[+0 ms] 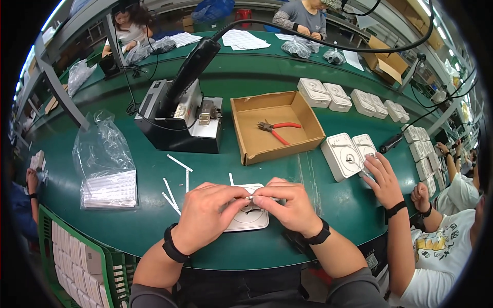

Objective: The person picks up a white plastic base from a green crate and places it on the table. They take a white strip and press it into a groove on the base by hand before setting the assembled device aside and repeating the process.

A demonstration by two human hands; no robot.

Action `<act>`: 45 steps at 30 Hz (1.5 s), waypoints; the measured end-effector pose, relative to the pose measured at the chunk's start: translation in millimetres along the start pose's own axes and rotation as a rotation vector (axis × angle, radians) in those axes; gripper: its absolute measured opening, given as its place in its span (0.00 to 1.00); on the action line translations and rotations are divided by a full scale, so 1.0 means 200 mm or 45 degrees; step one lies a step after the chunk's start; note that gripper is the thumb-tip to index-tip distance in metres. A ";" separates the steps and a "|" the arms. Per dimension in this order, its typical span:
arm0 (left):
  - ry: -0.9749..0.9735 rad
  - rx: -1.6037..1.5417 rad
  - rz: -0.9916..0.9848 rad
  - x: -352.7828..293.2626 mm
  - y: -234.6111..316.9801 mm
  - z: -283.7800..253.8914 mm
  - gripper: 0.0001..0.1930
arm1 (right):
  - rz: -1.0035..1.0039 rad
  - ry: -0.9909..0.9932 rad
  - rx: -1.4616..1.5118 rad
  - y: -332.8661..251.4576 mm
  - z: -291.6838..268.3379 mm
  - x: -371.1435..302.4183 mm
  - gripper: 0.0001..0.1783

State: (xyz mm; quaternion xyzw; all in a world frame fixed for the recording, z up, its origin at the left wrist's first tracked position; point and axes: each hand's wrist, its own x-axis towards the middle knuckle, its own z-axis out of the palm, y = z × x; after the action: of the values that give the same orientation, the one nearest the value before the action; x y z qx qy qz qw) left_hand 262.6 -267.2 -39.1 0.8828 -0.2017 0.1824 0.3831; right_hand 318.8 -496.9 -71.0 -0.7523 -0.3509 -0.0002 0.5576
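My left hand (pixel 211 210) and my right hand (pixel 288 204) meet in front of me, thumbs and forefingers closed in a pinch. Between the fingertips is a small pale piece (pixel 250 197), too small to name and partly covered by the fingers. Right beneath lies a white, square-cornered device part (pixel 248 222) with a round centre, flat on the green bench. My hands hide much of its upper half. Thin white strips (pixel 171 197) lie loose on the bench beside my left hand.
A black dispenser machine (pixel 177 123) stands at the back left. Red-handled cutters (pixel 277 134) lie in a cardboard box (pixel 280 153). A plastic bag (pixel 102 154) with white strips is at left. A co-worker's hand (pixel 381 179) touches white turntable-like devices (pixel 341 156) at right. A green crate (pixel 46 226) stands lower left.
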 end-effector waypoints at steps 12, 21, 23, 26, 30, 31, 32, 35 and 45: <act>-0.080 0.037 0.050 -0.04 0.02 -0.01 0.09 | -0.314 -0.088 -0.418 -0.05 -0.03 0.01 0.10; -0.260 0.248 0.126 -0.07 0.07 0.05 0.15 | 0.055 -0.064 -0.153 -0.04 -0.07 0.02 0.08; -0.256 0.252 0.128 -0.07 0.07 0.05 0.14 | 0.079 -0.073 -0.125 -0.04 -0.07 0.02 0.09; -0.243 0.242 0.139 -0.08 0.04 0.07 0.13 | 0.162 -0.118 -0.060 -0.04 -0.05 0.02 0.10; -0.202 0.121 0.053 -0.07 0.01 0.07 0.11 | 0.176 -0.129 -0.055 -0.03 -0.05 0.02 0.10; -0.187 0.024 -0.065 -0.06 0.01 0.06 0.11 | 0.170 -0.132 -0.053 -0.03 -0.05 0.02 0.10; -0.173 -0.074 -0.183 -0.06 0.01 0.06 0.11 | 0.162 -0.137 -0.050 -0.04 -0.05 0.02 0.10; -0.024 -0.172 -0.189 -0.02 0.03 0.04 0.10 | 0.156 -0.130 -0.037 -0.05 -0.06 0.00 0.10; -0.010 -0.166 -0.084 -0.01 0.01 0.04 0.06 | 0.161 -0.283 0.091 -0.06 -0.06 0.01 0.11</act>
State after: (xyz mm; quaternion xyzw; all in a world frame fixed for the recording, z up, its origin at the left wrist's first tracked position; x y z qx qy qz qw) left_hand 262.5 -273.6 -43.9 0.8628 -0.1854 0.1526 0.4449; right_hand 319.1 -505.1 -55.3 -0.7480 -0.3622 0.1306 0.5406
